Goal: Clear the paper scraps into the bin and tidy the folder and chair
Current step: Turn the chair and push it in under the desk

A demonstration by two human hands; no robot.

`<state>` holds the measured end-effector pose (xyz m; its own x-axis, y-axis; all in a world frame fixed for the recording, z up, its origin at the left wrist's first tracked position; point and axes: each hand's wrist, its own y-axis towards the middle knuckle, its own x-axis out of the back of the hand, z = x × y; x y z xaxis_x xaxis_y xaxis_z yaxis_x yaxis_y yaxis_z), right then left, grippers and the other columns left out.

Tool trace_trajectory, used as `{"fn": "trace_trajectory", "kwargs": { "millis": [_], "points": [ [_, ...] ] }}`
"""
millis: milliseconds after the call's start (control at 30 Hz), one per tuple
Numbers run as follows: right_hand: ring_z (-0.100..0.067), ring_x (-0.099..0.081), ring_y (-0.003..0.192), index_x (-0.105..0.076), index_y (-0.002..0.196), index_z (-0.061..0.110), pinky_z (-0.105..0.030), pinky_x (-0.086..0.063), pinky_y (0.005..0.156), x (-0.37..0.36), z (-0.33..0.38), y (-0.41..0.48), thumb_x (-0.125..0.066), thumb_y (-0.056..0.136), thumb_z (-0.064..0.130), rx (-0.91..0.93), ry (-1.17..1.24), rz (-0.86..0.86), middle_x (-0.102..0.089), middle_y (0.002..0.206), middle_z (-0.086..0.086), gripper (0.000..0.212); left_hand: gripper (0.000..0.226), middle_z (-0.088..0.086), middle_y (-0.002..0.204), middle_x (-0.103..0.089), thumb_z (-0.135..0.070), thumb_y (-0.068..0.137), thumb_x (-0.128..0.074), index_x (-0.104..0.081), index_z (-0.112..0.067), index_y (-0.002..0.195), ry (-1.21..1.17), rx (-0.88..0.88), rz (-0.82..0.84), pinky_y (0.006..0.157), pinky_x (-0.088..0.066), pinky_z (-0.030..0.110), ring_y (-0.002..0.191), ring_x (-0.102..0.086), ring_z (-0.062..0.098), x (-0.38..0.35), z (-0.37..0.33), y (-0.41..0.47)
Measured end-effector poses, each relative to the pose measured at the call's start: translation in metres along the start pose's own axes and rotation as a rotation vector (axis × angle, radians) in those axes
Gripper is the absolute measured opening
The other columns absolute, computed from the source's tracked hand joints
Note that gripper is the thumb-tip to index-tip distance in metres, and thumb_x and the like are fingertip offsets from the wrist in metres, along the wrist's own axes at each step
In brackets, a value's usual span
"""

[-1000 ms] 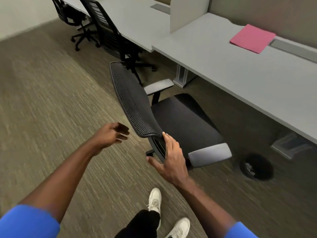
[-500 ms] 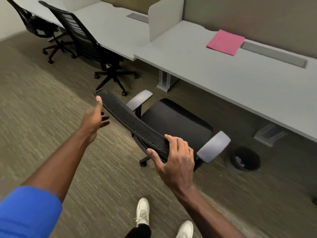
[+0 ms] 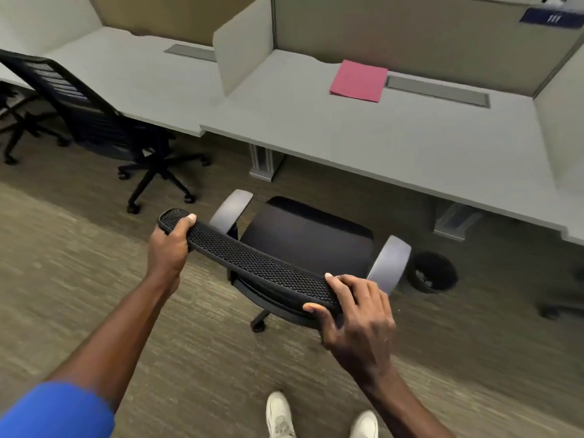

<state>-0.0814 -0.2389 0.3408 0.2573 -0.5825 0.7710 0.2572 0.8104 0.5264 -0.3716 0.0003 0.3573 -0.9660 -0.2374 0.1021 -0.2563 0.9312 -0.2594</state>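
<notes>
Black chair (image 3: 303,235) on the carpet (image 3: 63,279), just in front of the gray desk (image 3: 379,137), seat facing the desk and not yet pushed under. Left hand (image 3: 169,248) wrapped tight around the left end of the mesh backrest (image 3: 252,263), thumb on top. Right hand (image 3: 357,314) wrapped tight around the right end, fingers over the top edge. Gray armrests (image 3: 390,263) sticking out on both sides of the seat. Pink folder (image 3: 358,80) lying flat on the desk, far back near the wall, beside a gray slot. Small black bin (image 3: 433,271) on the floor under the desk edge, right of the chair, with bits of white paper inside. Another black chair (image 3: 91,118) at the next desk on the left. White shoes (image 3: 279,415) at the bottom.
</notes>
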Motion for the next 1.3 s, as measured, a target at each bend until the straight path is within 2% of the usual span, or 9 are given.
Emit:
{"fn": "trace_trajectory", "kwargs": {
  "millis": [100, 200, 333, 633, 767, 833, 900, 1033, 1300],
  "points": [
    [-0.026, -0.067, 0.109, -0.072, 0.131, 0.023, -0.044, -0.052, 0.094, -0.002, 0.000, 0.010, -0.068, 0.096, 0.063, -0.008, -0.031, -0.034, -0.070, 0.119, -0.002, 0.053, 0.045, 0.005, 0.107, -0.081, -0.049, 0.073, -0.082, -0.078, -0.016, 0.104, 0.024, -0.002, -0.016, 0.101, -0.061, 0.057, 0.110, -0.077, 0.030, -0.007, -0.006, 0.013],
    [-0.028, -0.067, 0.110, -0.071, 0.134, 0.025, -0.046, -0.052, 0.092, -0.005, -0.001, 0.013, -0.066, 0.098, 0.062, 0.011, -0.070, -0.035, -0.070, 0.120, -0.003, 0.052, 0.042, 0.006, 0.106, -0.082, -0.051, 0.072, -0.082, -0.078, -0.019, 0.098, 0.049, -0.015, -0.011, 0.100, -0.061, 0.060, 0.108, -0.078, 0.030, -0.010, -0.008, 0.019],
    [-0.028, -0.066, 0.113, -0.069, 0.138, 0.028, -0.045, -0.052, 0.093, -0.009, -0.007, 0.018, -0.067, 0.098, 0.060, -0.003, -0.098, -0.035, -0.069, 0.123, -0.001, 0.051, 0.048, 0.002, 0.106, -0.082, -0.056, 0.073, -0.084, -0.075, -0.021, 0.103, 0.125, -0.040, 0.033, 0.099, -0.062, 0.058, 0.104, -0.078, 0.025, -0.012, -0.012, 0.027],
    [-0.029, -0.067, 0.115, -0.070, 0.137, 0.024, -0.046, -0.052, 0.093, -0.006, -0.043, 0.051, -0.059, 0.103, 0.057, -0.008, -0.202, -0.052, -0.071, 0.124, -0.002, 0.048, 0.059, -0.006, 0.096, -0.079, -0.076, 0.069, -0.080, -0.071, -0.027, 0.100, 0.325, -0.144, 0.042, 0.090, -0.065, 0.051, 0.094, -0.077, 0.020, -0.045, -0.027, 0.032],
    [-0.031, -0.067, 0.115, -0.070, 0.136, 0.023, -0.047, -0.051, 0.092, -0.007, -0.063, 0.062, -0.059, 0.103, 0.056, -0.004, -0.254, -0.047, -0.071, 0.123, -0.004, 0.048, 0.054, -0.010, 0.086, -0.075, -0.076, 0.072, -0.075, -0.070, -0.026, 0.093, 0.398, -0.210, 0.053, 0.070, -0.058, 0.032, 0.083, -0.073, 0.010, -0.069, -0.034, 0.029],
    [-0.031, -0.066, 0.115, -0.070, 0.137, 0.022, -0.048, -0.051, 0.092, -0.009, -0.073, 0.066, -0.059, 0.103, 0.056, -0.007, -0.274, -0.049, -0.070, 0.124, -0.004, 0.049, 0.051, -0.011, 0.085, -0.074, -0.074, 0.075, -0.075, -0.070, -0.026, 0.092, 0.417, -0.229, 0.088, 0.066, -0.053, 0.026, 0.082, -0.070, 0.005, -0.081, -0.038, 0.029],
    [-0.031, -0.065, 0.117, -0.069, 0.138, 0.023, -0.048, -0.050, 0.093, -0.012, -0.084, 0.072, -0.057, 0.104, 0.055, -0.020, -0.283, -0.053, -0.070, 0.126, -0.004, 0.048, 0.052, -0.010, 0.088, -0.074, -0.074, 0.076, -0.075, -0.071, -0.025, 0.094, 0.445, -0.234, 0.113, 0.070, -0.054, 0.029, 0.086, -0.071, 0.008, -0.092, -0.043, 0.031],
    [-0.030, -0.062, 0.122, -0.064, 0.142, 0.026, -0.047, -0.048, 0.097, -0.018, -0.107, 0.088, -0.055, 0.105, 0.053, -0.047, -0.282, -0.046, -0.066, 0.130, 0.000, 0.047, 0.055, -0.004, 0.096, -0.076, -0.074, 0.077, -0.076, -0.071, -0.024, 0.098, 0.484, -0.225, 0.141, 0.093, -0.060, 0.045, 0.096, -0.072, 0.021, -0.117, -0.054, 0.039],
    [-0.030, -0.061, 0.123, -0.065, 0.142, 0.025, -0.048, -0.050, 0.097, -0.020, -0.162, 0.126, -0.056, 0.104, 0.054, -0.092, -0.248, -0.027, -0.066, 0.132, -0.001, 0.048, 0.056, -0.003, 0.093, -0.076, -0.076, 0.076, -0.075, -0.072, -0.023, 0.095, 0.528, -0.231, 0.124, 0.095, -0.060, 0.049, 0.094, -0.073, 0.021, -0.181, -0.063, 0.045]
  ]
}}
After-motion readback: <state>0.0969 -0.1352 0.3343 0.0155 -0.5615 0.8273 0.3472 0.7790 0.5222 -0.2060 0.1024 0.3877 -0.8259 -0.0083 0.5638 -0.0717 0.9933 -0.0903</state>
